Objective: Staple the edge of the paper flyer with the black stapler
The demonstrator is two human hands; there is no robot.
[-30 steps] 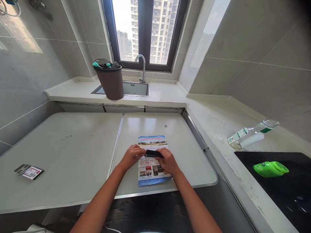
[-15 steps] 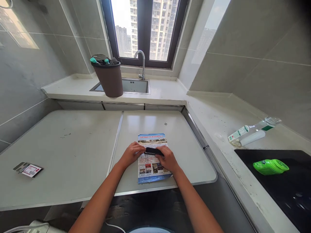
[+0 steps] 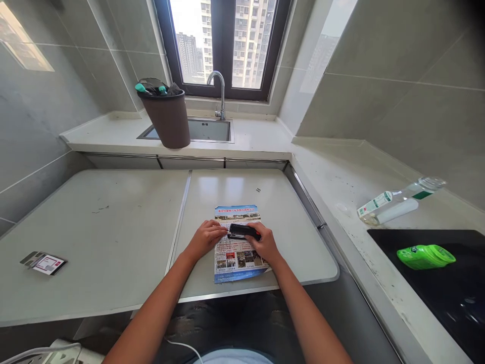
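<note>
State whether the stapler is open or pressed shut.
Partly open: the stapler shows a gap between top and base, near the left hand.

bare left hand (image 3: 207,238), bare right hand (image 3: 264,245), bare forearms (image 3: 154,309), pale bluish-white cloth top (image 3: 235,357), dark cloth trousers (image 3: 229,321) with worn-looking patches (image 3: 182,326), thin white cord (image 3: 186,346)

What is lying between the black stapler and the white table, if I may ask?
A printed sheet lies on the white table, beneath the black stapler that the right hand holds; the head view shows this.
</note>
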